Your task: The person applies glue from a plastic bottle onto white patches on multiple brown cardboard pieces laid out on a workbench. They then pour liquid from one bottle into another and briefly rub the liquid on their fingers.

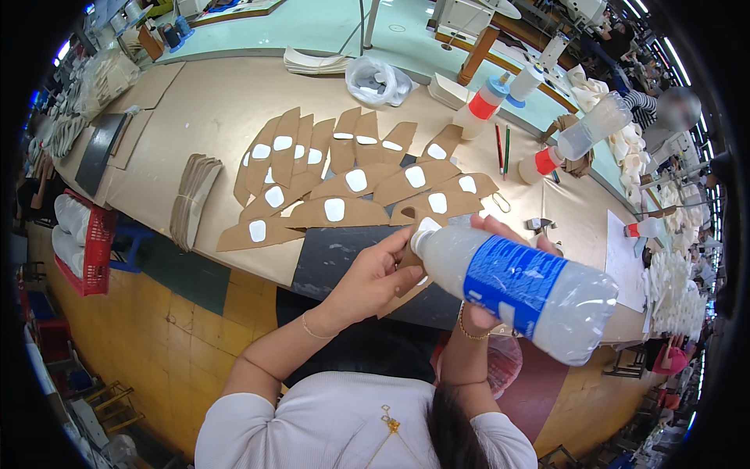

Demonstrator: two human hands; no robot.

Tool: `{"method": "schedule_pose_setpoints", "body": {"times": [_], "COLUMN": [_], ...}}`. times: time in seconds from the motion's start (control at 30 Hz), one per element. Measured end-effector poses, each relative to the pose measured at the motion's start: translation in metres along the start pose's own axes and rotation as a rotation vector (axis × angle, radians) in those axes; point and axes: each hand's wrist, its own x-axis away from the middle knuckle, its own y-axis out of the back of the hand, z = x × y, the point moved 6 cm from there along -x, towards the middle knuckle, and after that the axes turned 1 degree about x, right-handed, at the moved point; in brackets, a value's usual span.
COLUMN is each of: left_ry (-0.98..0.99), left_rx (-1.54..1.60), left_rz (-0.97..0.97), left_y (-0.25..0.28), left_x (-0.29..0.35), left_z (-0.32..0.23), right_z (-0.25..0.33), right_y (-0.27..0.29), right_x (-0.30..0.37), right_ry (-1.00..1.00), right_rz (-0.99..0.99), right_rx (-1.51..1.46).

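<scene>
My right hand (480,314) is wrapped round a clear plastic bottle (516,285) with a blue label, tilted so that its neck points left. The neck end meets a brown cut piece (401,300), pinched between the thumb and fingers of my left hand (375,273). The bottle hides part of this piece. Just beyond my hands, several curved brown pieces (332,213) lie overlapping in rows, each showing a white patch (356,180). A dark board (332,258) shows beneath the nearest ones.
A tied stack of brown pieces (195,199) lies left. Behind are a white plastic bag (379,82) and pale stacked pieces (312,62). Red-banded bottles (483,105), two pencils (500,148) and a white paper sheet (625,262) are on the right. A red crate (94,250) stands beyond the table's left edge.
</scene>
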Motion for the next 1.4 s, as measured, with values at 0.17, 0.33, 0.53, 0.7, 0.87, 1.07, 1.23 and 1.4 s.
{"method": "schedule_pose_setpoints", "body": {"times": [0.17, 0.33, 0.53, 0.7, 0.87, 1.07, 1.23, 1.4], "left_ry": [0.038, -0.050, -0.071, -0.313, -0.338, -0.069, 0.092, 0.171], "left_rx": [0.052, 0.070, 0.258, 0.080, 0.134, 0.030, -0.284, -0.475], "left_rz": [-0.082, 0.059, -0.001, -0.283, -0.367, -0.704, -0.617, -0.356], "left_y": [0.008, 0.005, 0.060, 0.140, 0.207, 0.257, 0.213, 0.115], "left_x": [0.005, 0.008, 0.002, -0.044, -0.095, -0.080, -0.033, -0.011], "left_z": [-0.002, -0.002, -0.025, -0.081, -0.099, -0.037, -0.039, 0.012], "right_z": [0.003, -0.004, 0.001, -0.002, 0.004, 0.005, 0.001, -0.001], "right_y": [0.001, 0.006, 0.029, 0.035, 0.030, 0.031, 0.033, 0.026], "right_x": [-0.001, -0.004, 0.001, 0.005, 0.006, 0.005, 0.005, 0.002], "right_ry": [-0.002, 0.052, -0.058, -0.125, -0.122, -0.132, -0.142, -0.161], "right_rz": [0.039, -0.269, -0.451, -0.444, -0.441, -0.420, -0.442, -0.409], "right_rx": [0.080, 0.249, 0.288, 0.268, 0.288, 0.229, 0.131, 0.120]}}
